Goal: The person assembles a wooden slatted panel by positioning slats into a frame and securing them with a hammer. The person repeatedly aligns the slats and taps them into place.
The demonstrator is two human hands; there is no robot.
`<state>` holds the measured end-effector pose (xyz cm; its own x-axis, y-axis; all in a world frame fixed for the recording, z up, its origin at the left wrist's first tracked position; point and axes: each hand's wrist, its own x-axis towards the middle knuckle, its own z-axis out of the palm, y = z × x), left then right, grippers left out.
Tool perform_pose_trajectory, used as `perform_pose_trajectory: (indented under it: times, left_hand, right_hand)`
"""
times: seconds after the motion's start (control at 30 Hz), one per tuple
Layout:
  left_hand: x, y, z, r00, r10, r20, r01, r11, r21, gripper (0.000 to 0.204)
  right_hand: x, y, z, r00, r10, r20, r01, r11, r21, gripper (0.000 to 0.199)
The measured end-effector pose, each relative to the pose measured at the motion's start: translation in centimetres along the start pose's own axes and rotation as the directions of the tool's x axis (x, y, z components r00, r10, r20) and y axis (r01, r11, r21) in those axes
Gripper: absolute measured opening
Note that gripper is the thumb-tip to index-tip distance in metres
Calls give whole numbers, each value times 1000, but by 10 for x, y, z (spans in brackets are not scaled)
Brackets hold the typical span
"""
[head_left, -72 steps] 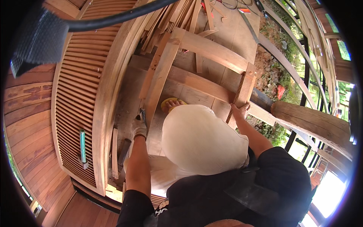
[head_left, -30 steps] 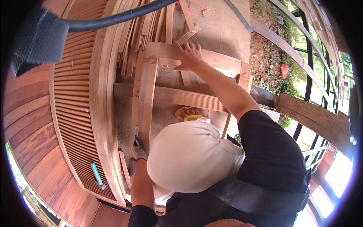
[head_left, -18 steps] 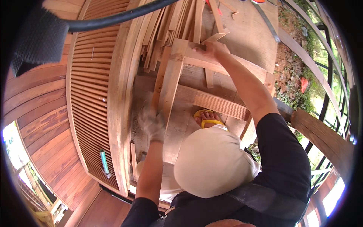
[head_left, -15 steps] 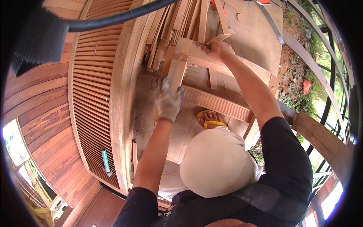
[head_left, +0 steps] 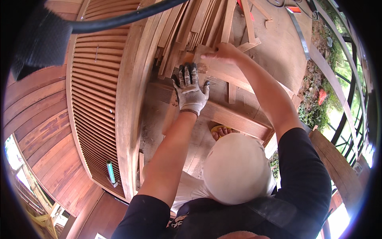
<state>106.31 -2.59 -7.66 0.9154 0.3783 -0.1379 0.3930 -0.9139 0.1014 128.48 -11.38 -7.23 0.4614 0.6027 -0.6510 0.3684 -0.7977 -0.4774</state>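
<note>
Two wooden boards meet at a corner below the stacked strips. My left hand [head_left: 191, 92], in a white glove with dark fingertips, lies palm down with fingers spread over the left board [head_left: 171, 113], near the corner. Bare, my right hand [head_left: 227, 53] grips the far edge of the right board [head_left: 230, 75], its thumb stretched along the top toward the joint. The fingers beyond that edge are partly hidden. Just nearer to me a ribbed board [head_left: 234, 118] lies crosswise, with a narrow wooden piece [head_left: 232, 92] between it and the right board.
A long louvred wooden panel [head_left: 97, 99] runs along the left, with a green tube-shaped object [head_left: 110, 172] on it. Loose wood strips [head_left: 195, 24] pile up ahead. A metal ruler-like bar [head_left: 300, 36] lies at the far right. My sandalled foot [head_left: 222, 132] is below the boards.
My left hand has moved up and right toward the corner, its fingers now spread flat. The right hand stays at the right board, its thumb stretched further left. The whole view has shifted slightly.
</note>
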Motion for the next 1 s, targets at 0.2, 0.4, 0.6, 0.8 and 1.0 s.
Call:
perform_pose_trajectory:
  times: [0.2,0.4,0.6,0.8,1.0]
  left_hand:
    - [1,2,-4,1000,-10,28,11,1000,-16,86]
    - [-2,1,-2,999,-11,41,12,1000,-25,87]
    - [-3,1,-7,997,-66,-40,61,992,-114,100]
    - [-1,13,-9,971,-241,-8,238,964,-116,104]
    - [-7,10,-6,982,-186,-34,180,974,-140,97]
  right_hand:
    - [25,31,18,970,-241,-17,239,969,-60,84]
    - [4,-2,3,1000,13,21,-14,998,61,85]
    - [-2,3,4,986,-125,-111,136,986,95,87]
    - [2,1,0,993,-80,-83,80,997,-3,90]
    - [0,0,5,991,-19,-131,29,996,79,93]
